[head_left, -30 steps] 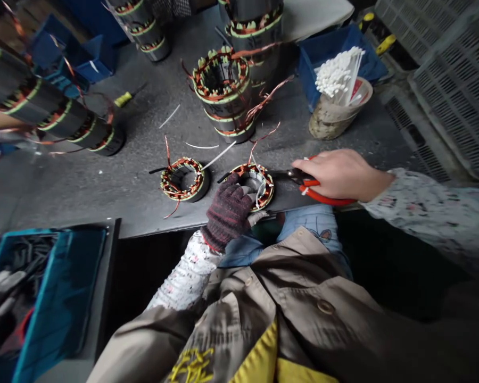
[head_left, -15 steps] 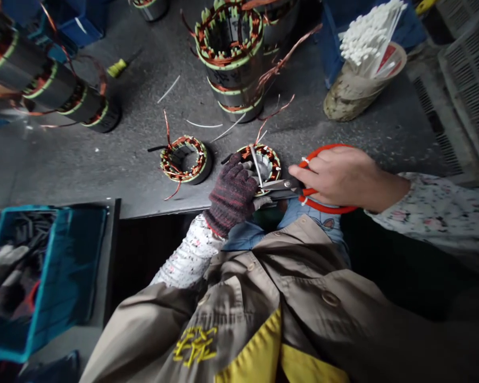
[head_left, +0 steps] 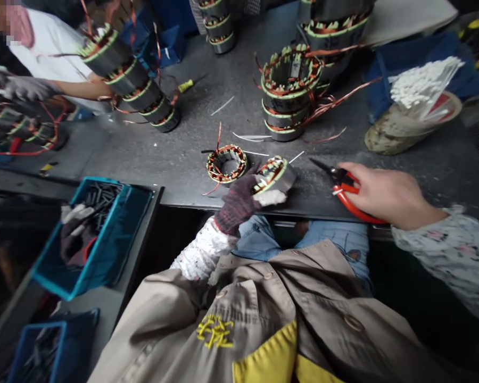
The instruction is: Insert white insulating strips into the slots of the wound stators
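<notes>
Scuffed and dark, the bench is strewn with thin white strips. Near its front edge, a wound ring is gripped and tilted by the gloved left hand, seemingly so that its outer wall is turned toward the other side; a second ring is laid flat just beside. Red-handled scissors are grasped in the bare right hand, apart from the tilted ring, perhaps to keep the windings clear of the tips.

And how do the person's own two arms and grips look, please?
The left grip wears a dark, red-flecked glove with pale finger ends. The right grip is gloveless. The left sleeve and right sleeve are white with a small coloured print.
</notes>
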A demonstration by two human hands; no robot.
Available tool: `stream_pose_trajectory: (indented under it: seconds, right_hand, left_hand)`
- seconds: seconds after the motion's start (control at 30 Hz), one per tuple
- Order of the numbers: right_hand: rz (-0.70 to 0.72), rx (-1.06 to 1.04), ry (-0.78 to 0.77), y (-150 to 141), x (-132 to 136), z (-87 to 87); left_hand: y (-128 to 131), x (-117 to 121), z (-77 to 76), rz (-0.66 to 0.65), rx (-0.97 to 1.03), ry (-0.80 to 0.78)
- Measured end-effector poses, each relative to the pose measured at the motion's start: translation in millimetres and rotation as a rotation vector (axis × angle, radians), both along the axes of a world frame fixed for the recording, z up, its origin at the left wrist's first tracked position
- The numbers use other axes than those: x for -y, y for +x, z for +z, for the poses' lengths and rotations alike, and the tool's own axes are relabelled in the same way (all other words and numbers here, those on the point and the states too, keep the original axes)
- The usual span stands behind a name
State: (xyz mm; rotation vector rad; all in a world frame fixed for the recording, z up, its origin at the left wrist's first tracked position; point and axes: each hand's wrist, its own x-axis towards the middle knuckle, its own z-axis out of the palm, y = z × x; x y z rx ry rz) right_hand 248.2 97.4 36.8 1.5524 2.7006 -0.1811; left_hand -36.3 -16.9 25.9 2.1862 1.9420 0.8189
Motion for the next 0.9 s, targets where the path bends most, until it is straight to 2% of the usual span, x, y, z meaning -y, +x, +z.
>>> stream_pose_trajectory:
  seconds: [0.07,0.17,0.23,0.3,0.47,0.6,0.7,0.77,0.83,0.9]
  right_hand:
    - [-0.089,-0.011,-0.078,5,-10,-7.9]
    - [-0.017,-0.097,0.002,14,-18,-29.2]
    - [0.048,-0.174,0.087,18,-16,-43.7]
    - [0.073,-0.236,0.135,17,-9,-53.7]
    - [0.033,-0.275,0.158,11,6,-59.5]
    - [0.018,-0.314,0.206,12,6,-64.4]
    - [-0.004,-0.337,0.25,10,4,-70.2]
    - [-0.008,-0.344,0.266,9,4,-72.2]
    - [-0.008,-0.354,0.281,8,4,-72.3]
    - [-0.008,-0.367,0.285,7,4,-71.4]
  left_hand:
    - [-14,11,8.7,0.055,0.127,0.042]
    - [-41,15,24.4,0.12,0.291,0.126]
    - [-60,6,32.7,0.116,0.193,0.159]
    - [-80,-9,35.8,0.084,-0.013,0.147]
    - [-124,-40,26.0,0.0,-0.482,-0.042]
    - [-145,-42,27.3,-0.001,-0.524,-0.026]
    - [-137,-46,44.5,0.081,-0.524,0.073]
    - [-116,-61,61.7,0.118,-0.493,0.174]
    - [-86,-89,78.3,0.05,-0.457,0.22]
    - [-54,-130,88.1,-0.052,-0.475,0.196]
